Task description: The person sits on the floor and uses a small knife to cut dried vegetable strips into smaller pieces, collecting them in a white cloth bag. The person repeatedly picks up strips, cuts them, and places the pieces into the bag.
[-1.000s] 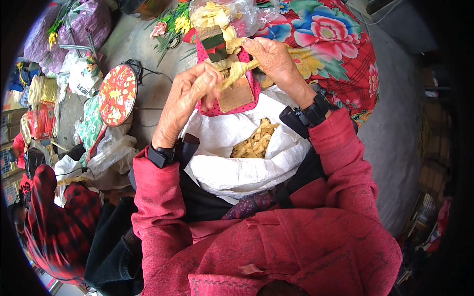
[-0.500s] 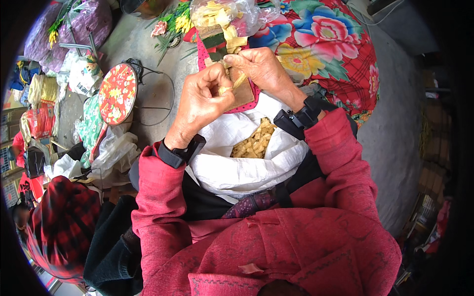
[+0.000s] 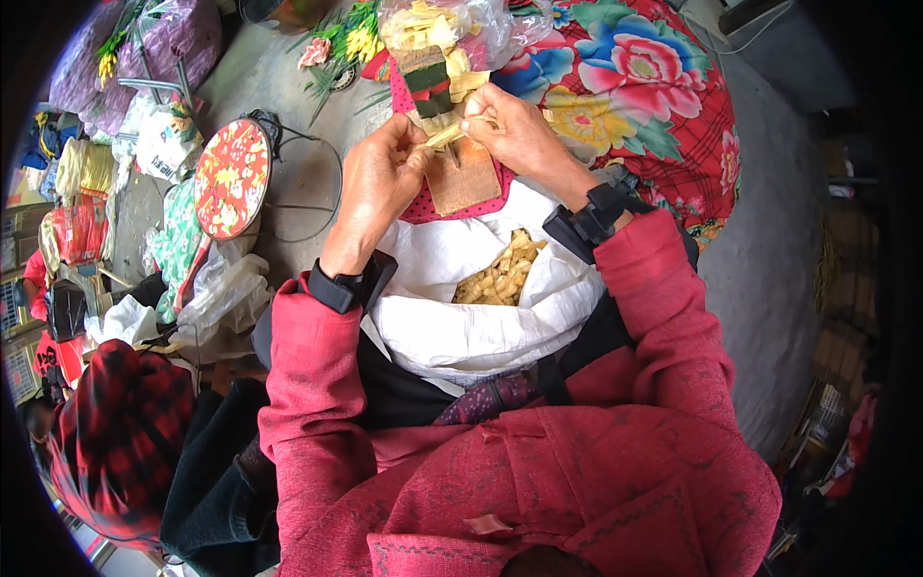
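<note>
A pale yellow, husk-like strip [image 3: 446, 135] is stretched between my two hands, above a small wooden board [image 3: 463, 185]. My left hand [image 3: 377, 183] pinches its left end, and my right hand [image 3: 527, 137] grips the other end with bent fingers. The board lies on a pink dotted cloth [image 3: 495, 203], with dark green bands [image 3: 428, 77] across its far part. More flat yellow strips [image 3: 468, 83] lie beside the bands. Nearer me, a white woven sack [image 3: 461, 337] sits open in my lap, with many small yellow folded pieces [image 3: 502, 274] inside.
Beyond the board lies a clear plastic bag [image 3: 495, 34] with a pile of pale strips [image 3: 420, 26] beside it. A red floral cloth bundle [image 3: 639, 87] is at the far right. To the left stand a round floral stool [image 3: 233, 180] and plastic bags [image 3: 226, 293]; a person in red-black checks [image 3: 120, 442] sits lower left.
My hands have drawn slightly apart, and the yellow strip now shows stretched between them. My left hand has moved a little left, uncovering more of the wooden board.
</note>
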Demonstrator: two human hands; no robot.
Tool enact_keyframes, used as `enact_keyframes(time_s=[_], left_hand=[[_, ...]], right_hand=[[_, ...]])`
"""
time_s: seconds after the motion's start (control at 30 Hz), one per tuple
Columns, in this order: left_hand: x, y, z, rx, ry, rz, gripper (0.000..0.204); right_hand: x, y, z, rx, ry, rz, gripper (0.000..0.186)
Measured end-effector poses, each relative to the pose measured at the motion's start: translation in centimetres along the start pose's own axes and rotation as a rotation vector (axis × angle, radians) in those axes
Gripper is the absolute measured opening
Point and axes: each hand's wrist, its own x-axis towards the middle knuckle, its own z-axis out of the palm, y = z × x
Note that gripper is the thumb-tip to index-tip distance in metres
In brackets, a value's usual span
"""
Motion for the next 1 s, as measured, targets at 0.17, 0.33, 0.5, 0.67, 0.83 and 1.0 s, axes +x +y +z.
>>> enact_keyframes(time_s=[0.17,0.33,0.5,0.67,0.83,1.0], left_hand=[[-0.4,0.0,-0.3,0.254,-0.218,0.028,0.014],[-1.4,1.4,-0.4,0.112,-0.339,0.077,0.031],[-1.4,1.7,-0.1,0.235,-0.216,0.252,0.018],[-0.8,1.2,-1.0,0.219,0.133,0.150,0.015],[-0.3,1.4,-2.5,0.266,0.173,0.043,0.015],[-1.3,2.2,-1.0,0.167,-0.203,0.290,0.009]], right_hand=[[-0.8,0.3,0.0,-0.418,-0.084,0.014,0.028],[-0.5,0.6,-1.3,0.113,-0.321,0.235,0.028],[-0.7,-1.0,-1.9,0.368,-0.534,0.124,0.027],[-0.1,-2.8,-3.4,0.209,-0.522,0.179,0.032],[0.4,-3.2,-5.5,0.648,-0.344,0.204,0.034],[0.2,-3.5,-3.2,0.774,-0.193,-0.082,0.034]])
